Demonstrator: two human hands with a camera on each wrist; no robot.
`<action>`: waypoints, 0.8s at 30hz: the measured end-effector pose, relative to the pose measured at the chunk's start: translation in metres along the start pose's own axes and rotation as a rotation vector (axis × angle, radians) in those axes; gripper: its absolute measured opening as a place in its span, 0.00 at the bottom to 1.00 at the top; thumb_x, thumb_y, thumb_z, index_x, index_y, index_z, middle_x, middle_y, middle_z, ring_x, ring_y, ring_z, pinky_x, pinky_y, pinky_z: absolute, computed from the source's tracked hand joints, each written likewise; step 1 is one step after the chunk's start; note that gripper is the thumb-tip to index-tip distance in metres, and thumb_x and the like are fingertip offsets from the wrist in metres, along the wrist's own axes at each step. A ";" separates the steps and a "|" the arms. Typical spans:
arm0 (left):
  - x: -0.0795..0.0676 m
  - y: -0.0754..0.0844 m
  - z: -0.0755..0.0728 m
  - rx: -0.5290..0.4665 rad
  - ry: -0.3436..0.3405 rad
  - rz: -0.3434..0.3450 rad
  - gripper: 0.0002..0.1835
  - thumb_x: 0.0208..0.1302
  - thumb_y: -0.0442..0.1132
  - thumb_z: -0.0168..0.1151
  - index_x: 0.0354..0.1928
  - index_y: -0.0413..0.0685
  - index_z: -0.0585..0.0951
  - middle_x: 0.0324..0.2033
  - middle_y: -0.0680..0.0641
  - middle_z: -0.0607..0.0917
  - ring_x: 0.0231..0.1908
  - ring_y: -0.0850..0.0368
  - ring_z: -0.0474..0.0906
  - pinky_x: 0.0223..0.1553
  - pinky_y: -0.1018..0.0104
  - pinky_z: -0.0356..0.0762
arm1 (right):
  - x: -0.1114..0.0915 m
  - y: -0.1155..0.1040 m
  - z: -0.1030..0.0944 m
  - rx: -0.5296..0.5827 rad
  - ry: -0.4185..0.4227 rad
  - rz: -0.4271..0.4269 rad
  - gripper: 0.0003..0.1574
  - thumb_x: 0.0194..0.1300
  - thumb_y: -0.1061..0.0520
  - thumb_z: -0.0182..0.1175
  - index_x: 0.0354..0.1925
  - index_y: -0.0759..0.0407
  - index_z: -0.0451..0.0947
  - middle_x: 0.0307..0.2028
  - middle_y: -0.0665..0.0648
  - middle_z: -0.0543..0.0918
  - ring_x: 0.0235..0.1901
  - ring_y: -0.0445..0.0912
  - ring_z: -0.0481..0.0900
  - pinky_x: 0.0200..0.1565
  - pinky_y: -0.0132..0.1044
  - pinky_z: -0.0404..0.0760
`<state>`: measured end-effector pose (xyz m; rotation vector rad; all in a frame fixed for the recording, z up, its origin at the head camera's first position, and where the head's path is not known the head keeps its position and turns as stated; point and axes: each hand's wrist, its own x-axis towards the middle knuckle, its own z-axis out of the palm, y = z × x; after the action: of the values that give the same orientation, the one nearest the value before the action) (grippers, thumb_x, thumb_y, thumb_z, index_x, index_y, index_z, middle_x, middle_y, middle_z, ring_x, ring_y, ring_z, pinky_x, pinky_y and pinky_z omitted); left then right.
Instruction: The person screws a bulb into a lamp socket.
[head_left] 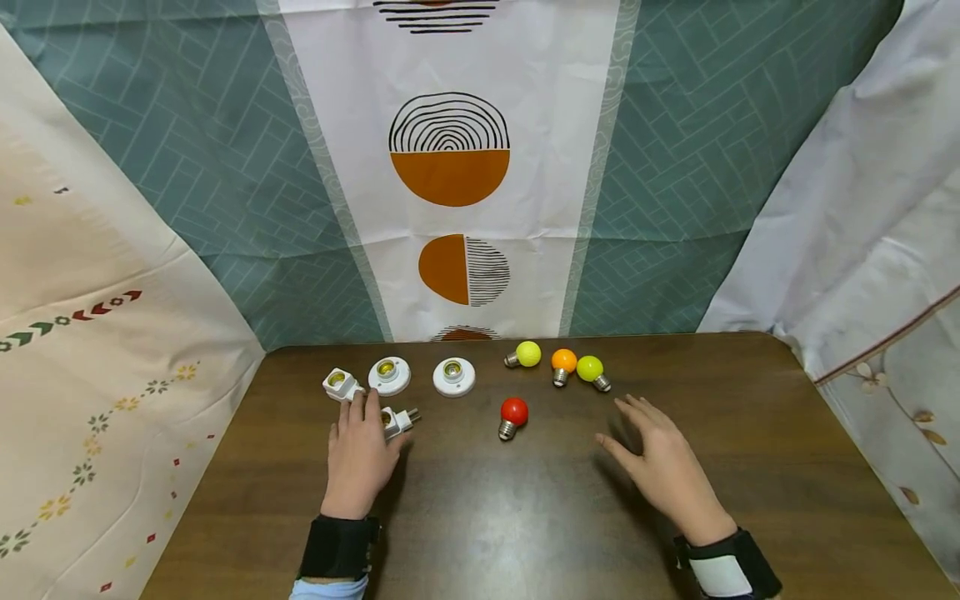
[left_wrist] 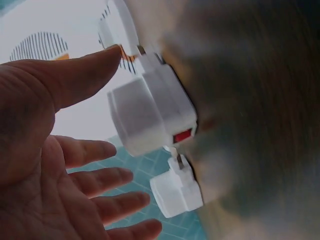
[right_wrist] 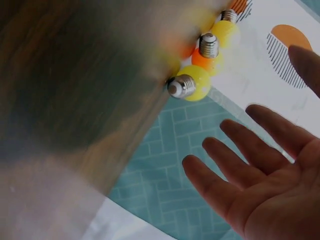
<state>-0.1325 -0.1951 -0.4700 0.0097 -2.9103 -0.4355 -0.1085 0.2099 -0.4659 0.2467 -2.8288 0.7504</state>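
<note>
My left hand (head_left: 357,460) hovers at the near plug-in bulb socket (head_left: 394,422), fingers spread and thumb apart from them. That white socket (left_wrist: 152,107) shows a red switch and metal prongs in the left wrist view. Beyond the fingertips lies a second plug-in bulb socket (head_left: 342,384), partly covered by the hand. To the right, my right hand (head_left: 663,467) is held above the table with relaxed fingers and nothing in its grasp. Nearest to it is a yellow-green bulb (head_left: 590,368), beside an orange bulb (head_left: 563,361). A red bulb (head_left: 514,411) lies between the two hands.
Two round white lamp holders, one left (head_left: 389,376) and one right (head_left: 453,377), stand near the back. A yellow bulb (head_left: 528,354) lies by the far edge. The brown wooden table (head_left: 517,525) meets hanging patterned cloths (head_left: 667,167) behind and at both sides.
</note>
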 end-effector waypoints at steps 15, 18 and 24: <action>0.007 -0.011 0.005 -0.093 -0.161 -0.075 0.41 0.52 0.47 0.69 0.63 0.34 0.63 0.53 0.34 0.72 0.49 0.40 0.72 0.44 0.45 0.71 | 0.002 0.004 -0.002 0.196 -0.018 0.167 0.42 0.58 0.30 0.56 0.58 0.56 0.71 0.55 0.61 0.73 0.56 0.56 0.69 0.51 0.55 0.69; 0.007 -0.011 0.007 -0.092 -0.158 -0.084 0.39 0.51 0.45 0.69 0.62 0.34 0.65 0.52 0.35 0.74 0.48 0.40 0.73 0.44 0.46 0.72 | 0.003 0.005 -0.002 0.233 -0.034 0.193 0.40 0.58 0.30 0.56 0.58 0.56 0.71 0.55 0.59 0.74 0.55 0.55 0.70 0.49 0.53 0.72; 0.007 -0.010 0.009 -0.074 -0.148 -0.092 0.31 0.49 0.44 0.71 0.54 0.38 0.72 0.42 0.39 0.79 0.38 0.45 0.77 0.32 0.49 0.73 | 0.006 0.008 -0.001 0.320 -0.036 0.201 0.39 0.57 0.31 0.58 0.56 0.56 0.72 0.52 0.57 0.76 0.53 0.52 0.73 0.46 0.48 0.75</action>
<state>-0.1411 -0.2023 -0.4796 0.1048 -3.0460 -0.5832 -0.1162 0.2165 -0.4676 0.0210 -2.7826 1.2543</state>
